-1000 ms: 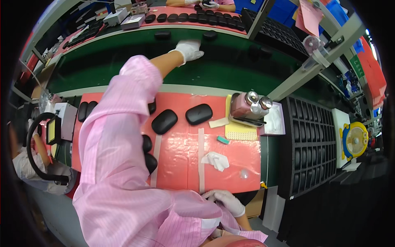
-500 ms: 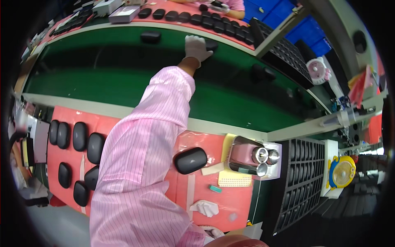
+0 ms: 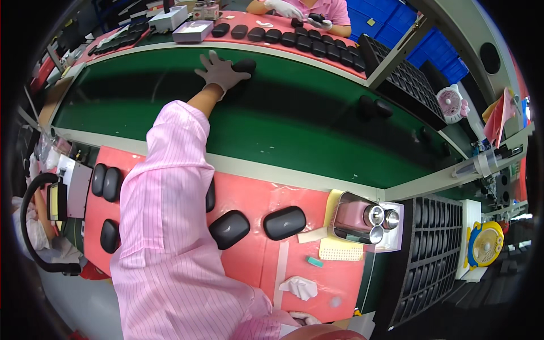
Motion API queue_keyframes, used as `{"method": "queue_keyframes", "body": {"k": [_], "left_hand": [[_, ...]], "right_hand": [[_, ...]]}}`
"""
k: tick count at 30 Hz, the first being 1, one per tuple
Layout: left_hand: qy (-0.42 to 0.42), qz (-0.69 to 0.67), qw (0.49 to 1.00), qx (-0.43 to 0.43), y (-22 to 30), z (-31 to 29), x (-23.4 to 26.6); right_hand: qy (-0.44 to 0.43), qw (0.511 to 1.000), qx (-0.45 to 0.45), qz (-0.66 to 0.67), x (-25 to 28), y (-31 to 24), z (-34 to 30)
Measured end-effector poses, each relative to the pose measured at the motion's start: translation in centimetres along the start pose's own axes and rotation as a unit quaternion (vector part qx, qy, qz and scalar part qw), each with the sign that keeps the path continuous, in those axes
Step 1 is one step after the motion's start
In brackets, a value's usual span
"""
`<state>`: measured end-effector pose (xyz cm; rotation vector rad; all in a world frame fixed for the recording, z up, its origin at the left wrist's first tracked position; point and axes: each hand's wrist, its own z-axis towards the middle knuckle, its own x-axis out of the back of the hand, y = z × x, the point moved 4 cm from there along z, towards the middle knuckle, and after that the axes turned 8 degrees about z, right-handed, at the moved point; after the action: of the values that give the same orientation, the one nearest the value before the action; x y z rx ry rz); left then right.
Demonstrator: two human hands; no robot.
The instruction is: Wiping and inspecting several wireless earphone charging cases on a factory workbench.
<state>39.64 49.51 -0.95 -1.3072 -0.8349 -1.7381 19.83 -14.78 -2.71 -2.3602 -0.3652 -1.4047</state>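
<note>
My left hand [image 3: 218, 73], in a thin pale glove, reaches across the green surface with its fingers spread. Its thumb lies against a smooth black rounded case [image 3: 245, 66], shaped like a computer mouse. Something dark shows behind the fingers, mostly hidden. Of my right hand [image 3: 304, 318], only a bit of pale glove appears at the lower edge; its fingers cannot be made out. On the pink mat [image 3: 249, 266] between them lie two similar black cases, one [image 3: 229, 229] beside my sleeve and another [image 3: 284, 222] to its right. My left arm partly covers a further one.
A metal tray [image 3: 350, 218] with lidded containers stands right of the mat, near a crumpled white cloth [image 3: 300, 288]. Farther right are a black compartment rack [image 3: 430, 243] and a yellow fan [image 3: 486, 243]. Across the green surface [image 3: 306, 124], a co-worker's gloved hands [image 3: 283, 8] are near rows of black cases.
My left hand has moved left along the green surface, its fingers now spread wider, and the black case by its thumb has shifted left too. The whole view has shifted slightly.
</note>
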Motion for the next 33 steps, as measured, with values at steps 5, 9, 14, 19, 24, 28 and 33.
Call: {"method": "queue_keyframes", "body": {"k": [5,9,14,19,24,28,33], "left_hand": [[-0.158,-0.124,0.974,0.103,-4.1,1.5,-1.5],[-0.031,-0.096,0.987,-0.126,-7.5,0.9,-2.2],[-0.192,-0.199,0.942,-0.19,-3.5,-15.2,11.9],[-0.159,-0.215,0.876,-0.401,-5.4,-33.6,20.8],[-0.161,-0.209,0.884,-0.385,-6.7,-44.6,18.2],[-0.124,-0.16,0.894,-0.4,-6.8,-46.8,15.0],[-0.131,-0.274,0.865,-0.399,-6.5,-48.6,17.8]], "right_hand": [[-0.317,0.621,-0.408,0.589,-12.6,10.6,1.8],[-0.292,0.626,-0.04,0.722,-2.3,4.1,0.6],[-0.339,0.628,0.013,0.7,-0.7,2.6,1.1],[-0.353,0.685,0.142,0.621,1.5,-0.2,1.3],[-0.197,0.81,0.34,0.436,4.2,-2.3,2.1],[-0.003,0.825,0.429,0.368,6.4,-3.2,3.0],[0.085,0.766,0.564,0.297,7.7,-6.9,1.4]]}}
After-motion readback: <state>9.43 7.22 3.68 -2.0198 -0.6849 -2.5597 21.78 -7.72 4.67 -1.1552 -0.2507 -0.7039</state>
